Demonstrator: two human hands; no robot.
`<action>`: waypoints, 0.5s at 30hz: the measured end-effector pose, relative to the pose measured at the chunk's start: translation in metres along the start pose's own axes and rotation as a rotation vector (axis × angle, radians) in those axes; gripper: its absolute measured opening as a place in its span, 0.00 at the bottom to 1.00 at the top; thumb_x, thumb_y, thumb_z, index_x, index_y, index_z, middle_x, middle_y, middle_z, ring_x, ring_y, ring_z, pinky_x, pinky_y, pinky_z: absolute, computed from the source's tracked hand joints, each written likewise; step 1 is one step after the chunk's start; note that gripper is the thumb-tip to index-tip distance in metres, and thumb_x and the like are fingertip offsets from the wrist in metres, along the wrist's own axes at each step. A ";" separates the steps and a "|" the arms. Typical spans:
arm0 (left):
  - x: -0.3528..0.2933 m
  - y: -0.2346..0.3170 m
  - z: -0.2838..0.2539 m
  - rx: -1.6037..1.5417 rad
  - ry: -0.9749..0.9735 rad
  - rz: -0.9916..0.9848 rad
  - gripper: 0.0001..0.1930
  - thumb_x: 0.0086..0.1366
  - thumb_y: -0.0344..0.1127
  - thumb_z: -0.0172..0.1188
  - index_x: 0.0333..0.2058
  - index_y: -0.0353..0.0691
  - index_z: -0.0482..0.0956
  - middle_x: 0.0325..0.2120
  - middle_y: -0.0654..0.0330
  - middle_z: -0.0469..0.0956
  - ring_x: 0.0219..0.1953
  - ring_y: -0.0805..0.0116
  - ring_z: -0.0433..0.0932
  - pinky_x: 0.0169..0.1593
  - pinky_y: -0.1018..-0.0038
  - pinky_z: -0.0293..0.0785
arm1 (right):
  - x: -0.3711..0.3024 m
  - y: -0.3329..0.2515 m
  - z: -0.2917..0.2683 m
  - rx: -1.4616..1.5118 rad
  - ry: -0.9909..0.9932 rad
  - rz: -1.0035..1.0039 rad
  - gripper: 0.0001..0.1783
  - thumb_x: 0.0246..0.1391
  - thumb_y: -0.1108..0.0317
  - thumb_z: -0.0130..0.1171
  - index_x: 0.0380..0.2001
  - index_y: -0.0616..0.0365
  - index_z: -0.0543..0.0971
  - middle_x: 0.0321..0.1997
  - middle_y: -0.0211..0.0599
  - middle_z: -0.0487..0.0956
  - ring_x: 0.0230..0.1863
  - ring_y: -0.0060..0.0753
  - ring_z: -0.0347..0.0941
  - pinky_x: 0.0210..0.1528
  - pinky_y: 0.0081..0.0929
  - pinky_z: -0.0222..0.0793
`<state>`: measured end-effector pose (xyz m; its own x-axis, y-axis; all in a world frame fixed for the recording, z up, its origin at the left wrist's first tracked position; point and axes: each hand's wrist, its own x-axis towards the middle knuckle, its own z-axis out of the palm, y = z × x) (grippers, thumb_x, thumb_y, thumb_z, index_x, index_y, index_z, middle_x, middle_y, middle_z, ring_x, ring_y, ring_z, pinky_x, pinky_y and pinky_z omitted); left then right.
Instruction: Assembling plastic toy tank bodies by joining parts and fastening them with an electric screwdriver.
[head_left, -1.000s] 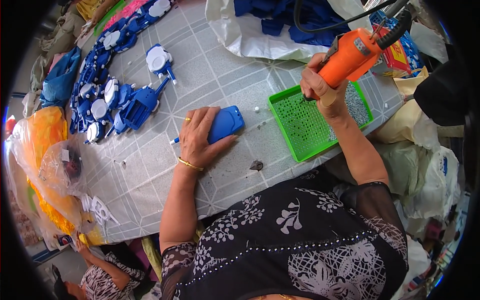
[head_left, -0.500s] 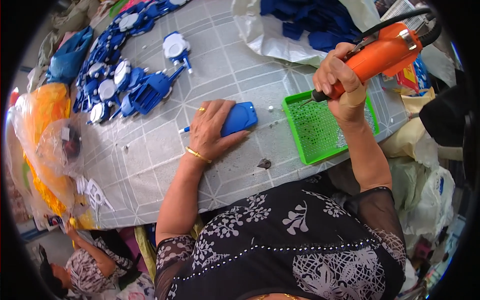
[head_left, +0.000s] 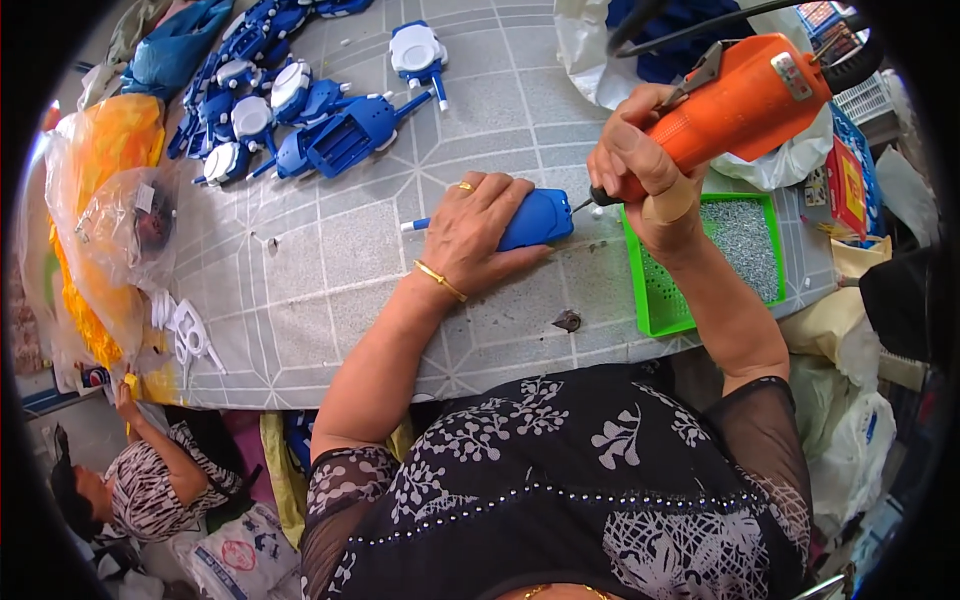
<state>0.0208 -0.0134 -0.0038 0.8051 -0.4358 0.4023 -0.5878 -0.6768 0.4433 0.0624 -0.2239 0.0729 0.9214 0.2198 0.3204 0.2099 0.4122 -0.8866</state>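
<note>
My left hand (head_left: 477, 230) is pressed over a blue plastic casing (head_left: 540, 219) lying on the table and grips it from the left, with a blue rod with a white tip (head_left: 415, 225) showing past the fingers. In my right hand (head_left: 645, 165) is an orange electric screwdriver (head_left: 735, 100), its fingers wrapped around the front of the body. The screwdriver's thin bit points left and meets the casing's right end. Right of that hand, a green perforated tray (head_left: 640, 290) holds many small silvery screws (head_left: 740, 240).
Blue and white plastic assemblies (head_left: 250, 118) are heaped at the far left, one (head_left: 418, 55) apart. A white sack (head_left: 580, 50) with blue pieces stands at the back. Yellow items in clear plastic bags (head_left: 100, 230) lie at left. Another person (head_left: 165, 465) works at lower left.
My right hand has brought the screwdriver left from over the green tray to the casing's right end. My left hand still holds the casing. The whole view has shifted somewhat.
</note>
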 end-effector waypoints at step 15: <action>0.001 0.001 -0.001 -0.022 -0.005 -0.013 0.35 0.49 0.50 0.75 0.52 0.38 0.77 0.44 0.55 0.77 0.47 0.51 0.75 0.51 0.60 0.70 | 0.004 0.020 -0.004 0.030 -0.009 0.000 0.13 0.58 0.68 0.68 0.38 0.59 0.73 0.23 0.26 0.72 0.20 0.17 0.69 0.23 0.20 0.63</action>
<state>0.0207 -0.0138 -0.0024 0.8132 -0.4298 0.3924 -0.5786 -0.6692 0.4662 0.0711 -0.2181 0.0551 0.9184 0.2280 0.3232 0.1994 0.4389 -0.8762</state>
